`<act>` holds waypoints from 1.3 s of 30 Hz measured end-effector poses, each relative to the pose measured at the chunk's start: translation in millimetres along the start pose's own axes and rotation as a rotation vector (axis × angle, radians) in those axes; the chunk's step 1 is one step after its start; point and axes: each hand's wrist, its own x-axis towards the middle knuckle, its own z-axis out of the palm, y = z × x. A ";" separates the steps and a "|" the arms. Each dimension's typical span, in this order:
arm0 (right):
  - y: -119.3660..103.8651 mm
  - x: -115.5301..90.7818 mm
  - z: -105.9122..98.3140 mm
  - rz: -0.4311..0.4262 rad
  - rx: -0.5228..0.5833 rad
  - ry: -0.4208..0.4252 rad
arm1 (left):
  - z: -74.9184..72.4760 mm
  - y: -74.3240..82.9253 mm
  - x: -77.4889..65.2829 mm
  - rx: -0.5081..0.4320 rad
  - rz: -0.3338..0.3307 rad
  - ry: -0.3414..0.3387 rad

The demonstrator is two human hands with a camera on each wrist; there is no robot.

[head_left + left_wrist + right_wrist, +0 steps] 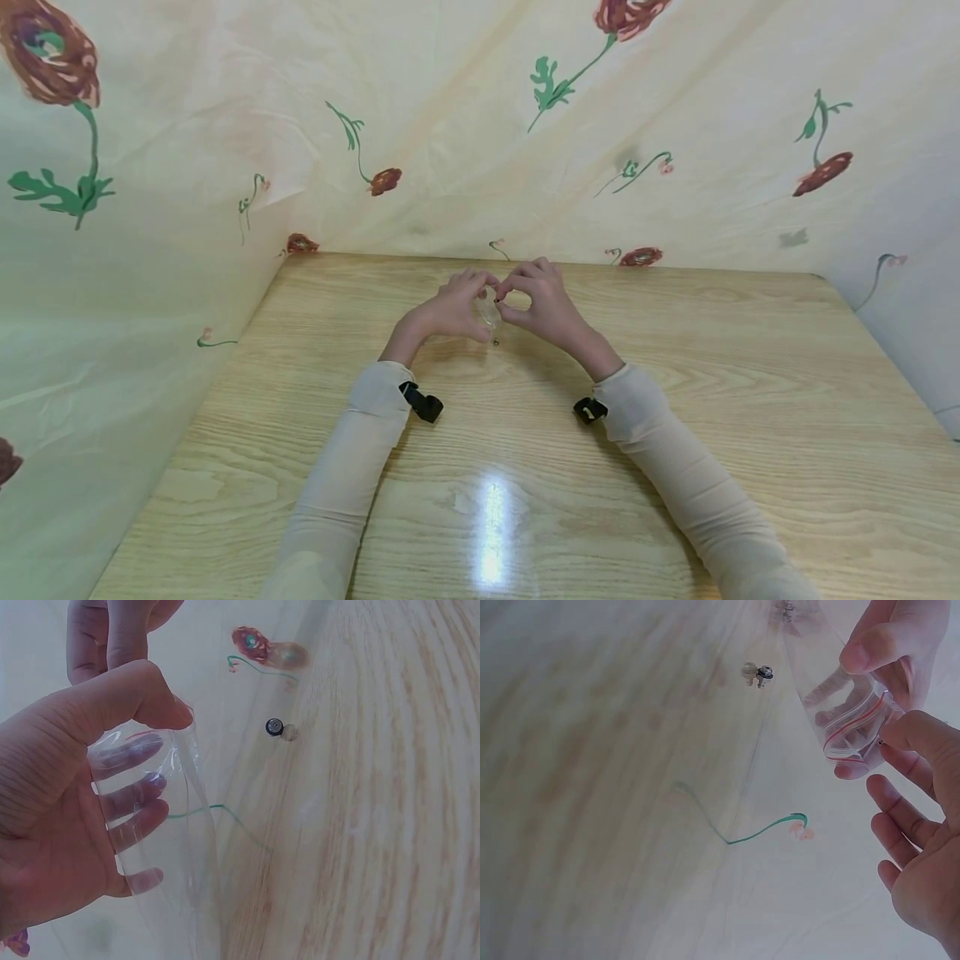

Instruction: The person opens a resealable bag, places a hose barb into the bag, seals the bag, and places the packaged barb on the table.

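My left hand [453, 308] holds a clear zip bag [180, 825] with a red line along its mouth. In the left wrist view the thumb [154, 694] presses the bag's edge while the other fingers lie behind the film. At the bag's mouth, my right hand [546, 304] pinches a tiny dark item [881, 741] between thumb and forefinger; most of it is hidden. On the table near the bag lies a small dark metal piece [763, 673], round from above. Another small metallic piece [786, 609] shows at the bag's far end, seemingly inside it.
The shiny wood-grain table [480, 467] spreads under both arms and reflects a light. Behind it and at the sides hangs a pale flowered cloth [450, 125]. Black straps [423, 404] sit at both wrists over light sleeves [697, 483].
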 end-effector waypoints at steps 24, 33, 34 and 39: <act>-3.1 0.3 -2.1 0.023 0.004 -0.024 | 1.9 -2.0 0.1 -0.008 0.006 -0.006; -1.7 0.3 -2.8 0.014 0.000 -0.022 | 2.1 -1.0 0.5 -0.001 0.006 -0.007; -1.4 0.2 -2.7 0.012 -0.002 -0.022 | 2.3 -1.2 0.7 0.000 0.005 -0.007; -1.4 -0.2 -2.6 0.011 -0.010 -0.025 | 3.6 -1.5 1.4 -0.003 0.001 -0.002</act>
